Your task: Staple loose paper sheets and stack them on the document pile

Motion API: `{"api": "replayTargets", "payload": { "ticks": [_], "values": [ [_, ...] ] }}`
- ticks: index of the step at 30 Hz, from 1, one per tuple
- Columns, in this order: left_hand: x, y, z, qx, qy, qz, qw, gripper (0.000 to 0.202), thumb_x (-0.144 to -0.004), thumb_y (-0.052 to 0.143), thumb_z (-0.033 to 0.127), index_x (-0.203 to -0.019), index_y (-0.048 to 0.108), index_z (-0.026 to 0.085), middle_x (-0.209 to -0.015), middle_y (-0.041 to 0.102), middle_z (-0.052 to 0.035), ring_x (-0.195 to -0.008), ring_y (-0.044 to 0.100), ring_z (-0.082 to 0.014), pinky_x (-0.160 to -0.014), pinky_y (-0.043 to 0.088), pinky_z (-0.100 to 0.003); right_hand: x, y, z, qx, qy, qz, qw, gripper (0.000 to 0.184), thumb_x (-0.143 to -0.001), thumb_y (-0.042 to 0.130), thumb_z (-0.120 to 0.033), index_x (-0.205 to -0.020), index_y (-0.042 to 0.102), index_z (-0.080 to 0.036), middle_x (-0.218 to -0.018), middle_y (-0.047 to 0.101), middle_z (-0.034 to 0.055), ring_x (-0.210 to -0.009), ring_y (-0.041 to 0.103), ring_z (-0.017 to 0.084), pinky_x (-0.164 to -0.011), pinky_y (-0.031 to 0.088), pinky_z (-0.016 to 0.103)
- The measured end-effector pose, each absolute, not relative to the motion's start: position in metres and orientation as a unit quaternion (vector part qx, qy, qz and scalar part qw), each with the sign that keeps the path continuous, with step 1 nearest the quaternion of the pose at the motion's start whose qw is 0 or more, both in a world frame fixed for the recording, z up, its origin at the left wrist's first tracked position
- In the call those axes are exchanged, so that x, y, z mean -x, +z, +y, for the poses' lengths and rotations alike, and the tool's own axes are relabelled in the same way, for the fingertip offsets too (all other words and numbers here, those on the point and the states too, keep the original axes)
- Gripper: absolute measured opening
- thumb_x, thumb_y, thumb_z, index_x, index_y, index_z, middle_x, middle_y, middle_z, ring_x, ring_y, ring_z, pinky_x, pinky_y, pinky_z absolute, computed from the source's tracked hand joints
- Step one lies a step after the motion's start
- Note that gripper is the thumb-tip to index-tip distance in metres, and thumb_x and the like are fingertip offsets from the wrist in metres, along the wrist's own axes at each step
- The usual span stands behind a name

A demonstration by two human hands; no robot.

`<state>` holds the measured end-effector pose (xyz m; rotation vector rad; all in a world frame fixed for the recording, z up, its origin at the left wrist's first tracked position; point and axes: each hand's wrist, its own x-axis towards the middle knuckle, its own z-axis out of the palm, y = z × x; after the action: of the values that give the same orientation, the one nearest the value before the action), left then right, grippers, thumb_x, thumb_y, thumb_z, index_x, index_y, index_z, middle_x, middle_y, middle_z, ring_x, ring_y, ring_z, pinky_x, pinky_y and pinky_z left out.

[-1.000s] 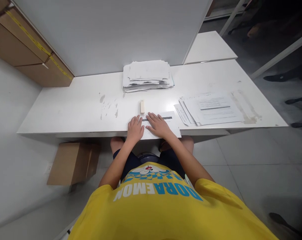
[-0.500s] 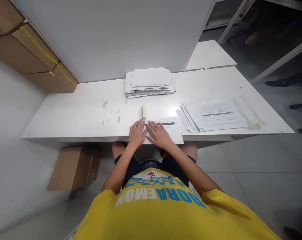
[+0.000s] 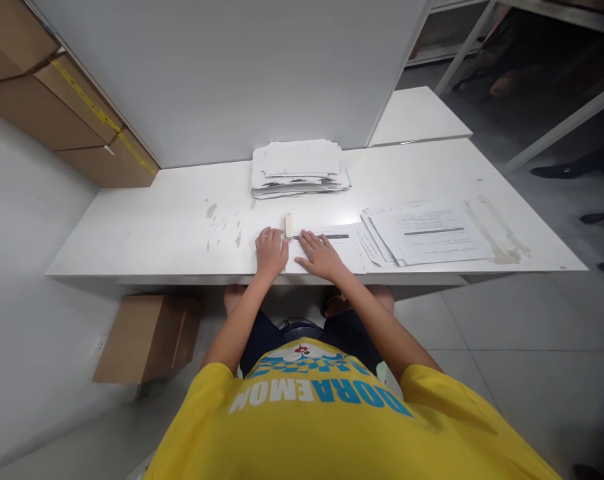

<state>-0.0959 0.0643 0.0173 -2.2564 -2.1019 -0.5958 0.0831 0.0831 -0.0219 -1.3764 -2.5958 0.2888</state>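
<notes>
A printed sheet of paper (image 3: 349, 253) with a dark band across it lies at the table's front edge. My right hand (image 3: 322, 257) rests flat on this sheet, fingers stretched out. At the sheet's left edge is my left hand (image 3: 271, 255), its fingers slightly bent and holding nothing that I can see. A small cream-white oblong block (image 3: 289, 225) lies just beyond the hands, close to the left fingertips and the sheet's top edge. Its exact kind cannot be made out.
A thick stack of papers (image 3: 302, 160) sits against the grey panel (image 3: 232, 73). Fanned printed sheets (image 3: 442, 243) lie on the right of the white table (image 3: 157, 233). Cardboard boxes (image 3: 127, 160) stand at the back left, another box (image 3: 132, 340) below. A person's shoe shows at far right.
The sheet has slid forward, away from my body, and no longer hangs far over the table edge. Both hands moved forward with it, and the left shifted slightly left, widening the gap between them.
</notes>
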Motion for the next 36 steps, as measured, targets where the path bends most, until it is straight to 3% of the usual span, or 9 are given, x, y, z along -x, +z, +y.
{"api": "replayTargets", "payload": {
  "ticks": [3, 6, 15, 22, 25, 28, 30, 33, 36],
  "values": [
    [0.092, 0.018, 0.079, 0.768, -0.158, -0.620, 0.007, 0.053, -0.100, 0.035, 0.032, -0.150, 0.040, 0.016, -0.159, 0.040, -0.0116, -0.149, 0.029, -0.0277, -0.116, 0.032, -0.044, -0.081, -0.023, 0.093, 0.466, 0.093, -0.874, 0.101, 0.074, -0.100, 0.030, -0.056, -0.158, 0.027, -0.011, -0.164, 0.023, 0.0147, -0.153, 0.022, 0.030, -0.123, 0.018, 0.056],
    [0.088, 0.015, 0.083, 0.785, -0.129, -0.606, 0.016, 0.059, -0.100, 0.032, 0.031, -0.157, 0.027, 0.016, -0.165, 0.028, -0.0094, -0.153, 0.023, -0.0274, -0.117, 0.031, -0.046, -0.079, -0.022, 0.097, 0.466, 0.096, -0.874, 0.101, 0.073, -0.100, 0.029, -0.057, -0.158, 0.027, -0.012, -0.164, 0.024, 0.0155, -0.152, 0.023, 0.030, -0.122, 0.018, 0.056],
    [0.089, 0.012, 0.086, 0.781, -0.119, -0.612, -0.002, 0.054, -0.102, 0.033, 0.033, -0.151, 0.040, 0.014, -0.159, 0.040, -0.0105, -0.148, 0.035, -0.0260, -0.115, 0.035, -0.044, -0.079, -0.017, 0.097, 0.467, 0.099, -0.874, 0.094, 0.073, -0.101, 0.029, -0.057, -0.158, 0.027, -0.011, -0.165, 0.021, 0.0148, -0.153, 0.021, 0.029, -0.123, 0.017, 0.054],
    [0.078, 0.011, 0.082, 0.773, -0.088, -0.629, 0.003, 0.055, -0.100, 0.033, 0.023, -0.153, 0.036, 0.007, -0.162, 0.033, -0.0154, -0.149, 0.034, -0.0270, -0.116, 0.035, -0.042, -0.077, -0.017, 0.098, 0.463, 0.105, -0.874, 0.101, 0.072, -0.099, 0.037, -0.051, -0.158, 0.028, -0.009, -0.164, 0.021, 0.0163, -0.153, 0.022, 0.031, -0.123, 0.017, 0.057],
    [0.080, 0.011, 0.081, 0.773, -0.091, -0.628, -0.001, 0.058, -0.098, 0.036, 0.023, -0.154, 0.033, 0.009, -0.163, 0.031, -0.0142, -0.149, 0.034, -0.0272, -0.117, 0.035, -0.043, -0.078, -0.007, 0.093, 0.457, 0.097, -0.877, 0.112, 0.066, -0.099, 0.040, -0.047, -0.153, 0.038, -0.008, -0.162, 0.028, 0.0172, -0.151, 0.026, 0.032, -0.122, 0.021, 0.057],
    [0.084, 0.011, 0.080, 0.771, -0.117, -0.626, 0.009, 0.059, -0.098, 0.036, 0.026, -0.155, 0.032, 0.009, -0.163, 0.032, -0.0143, -0.147, 0.036, -0.0290, -0.115, 0.037, -0.045, -0.084, 0.009, 0.079, 0.437, 0.058, -0.878, 0.188, 0.050, -0.103, 0.035, -0.038, -0.142, 0.054, -0.014, -0.157, 0.041, 0.0136, -0.149, 0.033, 0.027, -0.123, 0.021, 0.053],
    [0.086, 0.012, 0.080, 0.772, -0.134, -0.622, 0.015, 0.058, -0.099, 0.034, 0.027, -0.154, 0.033, 0.009, -0.162, 0.033, -0.0147, -0.146, 0.038, -0.0303, -0.114, 0.038, -0.047, -0.091, 0.016, 0.065, 0.439, 0.040, -0.870, 0.221, 0.049, -0.104, 0.033, -0.039, -0.141, 0.056, -0.017, -0.155, 0.045, 0.0116, -0.148, 0.034, 0.026, -0.124, 0.022, 0.051],
    [0.087, 0.013, 0.078, 0.770, -0.153, -0.619, 0.006, 0.058, -0.099, 0.033, 0.029, -0.154, 0.034, 0.011, -0.162, 0.034, -0.0137, -0.144, 0.039, -0.0308, -0.114, 0.038, -0.048, -0.105, 0.014, 0.043, 0.477, 0.057, -0.861, 0.168, 0.062, -0.098, 0.046, -0.048, -0.150, 0.045, -0.013, -0.158, 0.037, 0.0161, -0.149, 0.031, 0.033, -0.119, 0.030, 0.056],
    [0.089, 0.015, 0.077, 0.767, -0.164, -0.621, -0.006, 0.059, -0.099, 0.033, 0.031, -0.154, 0.034, 0.009, -0.162, 0.035, -0.0131, -0.146, 0.036, -0.0320, -0.116, 0.035, -0.050, -0.121, 0.002, 0.024, 0.490, 0.065, -0.861, 0.118, 0.053, -0.098, 0.047, -0.032, -0.148, 0.048, -0.013, -0.157, 0.040, 0.0151, -0.145, 0.038, 0.034, -0.113, 0.040, 0.054]
  ]
}}
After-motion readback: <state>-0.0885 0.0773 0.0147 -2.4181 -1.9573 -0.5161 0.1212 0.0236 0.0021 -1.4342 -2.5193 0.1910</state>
